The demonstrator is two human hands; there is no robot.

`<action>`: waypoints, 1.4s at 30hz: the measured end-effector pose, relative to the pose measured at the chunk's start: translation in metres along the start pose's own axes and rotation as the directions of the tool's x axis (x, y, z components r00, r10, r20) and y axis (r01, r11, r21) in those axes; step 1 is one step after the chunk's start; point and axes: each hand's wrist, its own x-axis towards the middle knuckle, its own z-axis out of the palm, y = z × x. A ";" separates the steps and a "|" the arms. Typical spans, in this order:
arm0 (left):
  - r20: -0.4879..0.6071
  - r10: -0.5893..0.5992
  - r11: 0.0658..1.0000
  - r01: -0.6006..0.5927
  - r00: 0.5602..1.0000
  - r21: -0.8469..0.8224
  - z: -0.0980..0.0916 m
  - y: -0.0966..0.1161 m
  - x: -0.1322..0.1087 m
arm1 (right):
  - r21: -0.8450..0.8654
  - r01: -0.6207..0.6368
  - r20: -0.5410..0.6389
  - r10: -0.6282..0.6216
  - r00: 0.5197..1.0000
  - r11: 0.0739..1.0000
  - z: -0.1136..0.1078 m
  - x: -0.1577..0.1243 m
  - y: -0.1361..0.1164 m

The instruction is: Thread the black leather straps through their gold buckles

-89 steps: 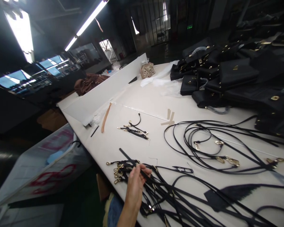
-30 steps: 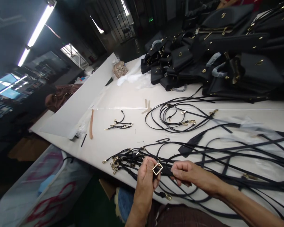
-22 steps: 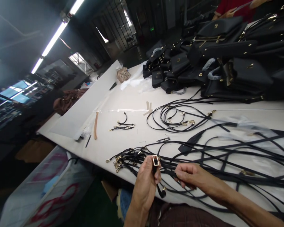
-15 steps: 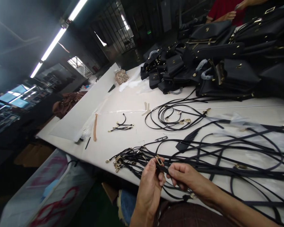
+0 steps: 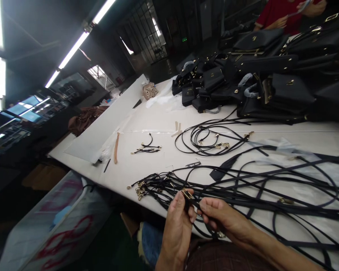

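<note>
My left hand [image 5: 178, 222] is closed at the near table edge, pinching a gold square buckle [image 5: 187, 194] on a black strap [image 5: 203, 209]. My right hand [image 5: 223, 220] is closed too, gripping the same strap just right of the buckle. Both hands hover over a tangle of black straps with gold clips [image 5: 149, 185] that spreads to the right across the white table [image 5: 158, 165].
A coil of thin black straps [image 5: 209, 141] lies mid-table, a few short clip pieces [image 5: 147, 148] to its left, a tan strip [image 5: 116, 148] beside a white board [image 5: 107, 120]. Black bags [image 5: 257, 86] are piled at the back right. A person in red [image 5: 285, 15] stands behind them.
My right hand came in and took the strap beside the buckle. The buckle, first flat toward me, has turned edge-on, and both hands have drawn closer together.
</note>
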 end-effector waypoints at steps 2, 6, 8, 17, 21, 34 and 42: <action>0.007 0.000 1.000 0.000 1.000 0.004 -0.001 0.001 -0.002 | 0.032 0.006 0.007 -0.006 1.000 0.999 0.001 0.000 0.002; -0.015 0.033 0.999 -0.033 0.999 0.030 -0.004 0.004 -0.005 | 0.076 0.002 0.024 -0.004 1.000 0.997 0.005 -0.001 0.005; -0.023 0.049 0.998 -0.048 0.999 0.050 -0.005 0.006 -0.008 | 0.082 -0.007 0.038 0.004 0.999 0.997 0.006 -0.001 0.006; 0.137 0.049 0.880 -0.108 0.989 0.463 -0.019 0.003 -0.016 | 0.059 0.030 0.106 -0.036 0.994 0.998 0.007 0.004 0.017; 0.214 0.083 0.630 -0.218 0.973 0.745 -0.021 0.006 -0.019 | 0.009 0.092 0.108 -0.092 0.990 0.996 0.007 0.002 0.022; 0.181 -0.143 0.569 -0.069 0.973 0.820 -0.014 -0.006 -0.027 | -0.102 0.200 -0.079 -0.208 0.975 0.975 0.011 0.002 0.016; 0.144 -0.156 0.597 -0.023 0.977 0.802 -0.032 -0.022 -0.020 | 0.406 0.101 0.079 -0.145 0.986 0.908 -0.002 -0.010 0.001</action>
